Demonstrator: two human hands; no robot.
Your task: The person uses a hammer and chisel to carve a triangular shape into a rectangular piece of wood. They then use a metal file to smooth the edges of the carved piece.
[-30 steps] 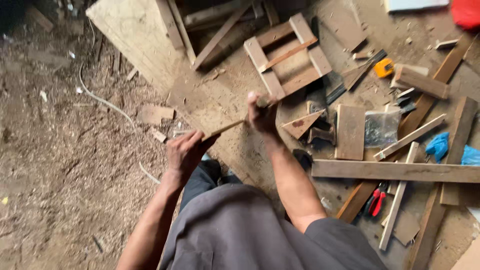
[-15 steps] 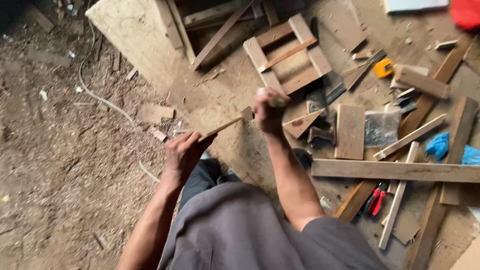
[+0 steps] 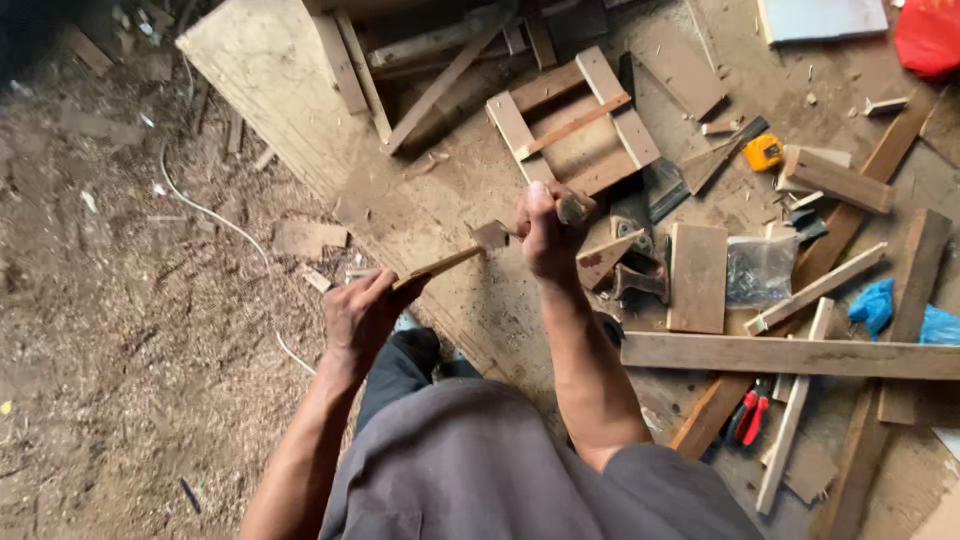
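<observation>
Right now I'm holding a thin wooden stick (image 3: 440,266) between my two hands, and its long axis is running on a slant — low at my left, rising toward my right. My left hand (image 3: 362,312) is pinching the lower end, fingers curled snugly round it so almost no gap is showing. My right hand (image 3: 545,232) is sitting up at the far end, closed tight into a fist round the handle of a small tool (image 3: 573,207); a dark blocky piece (image 3: 490,235) is showing just left of that fist, touching the stick's upper tip, though I cannot tell whether it is the tool's head or part of the stick. So the stick is lying leftward and downward from my right fingers, and my left hand is the one actually gripping it. Just beside my right fist a wedge of wood (image 3: 606,256) is lying on the floor, with a small slatted frame (image 3: 575,125) beyond it — well apart from the stick.
</observation>
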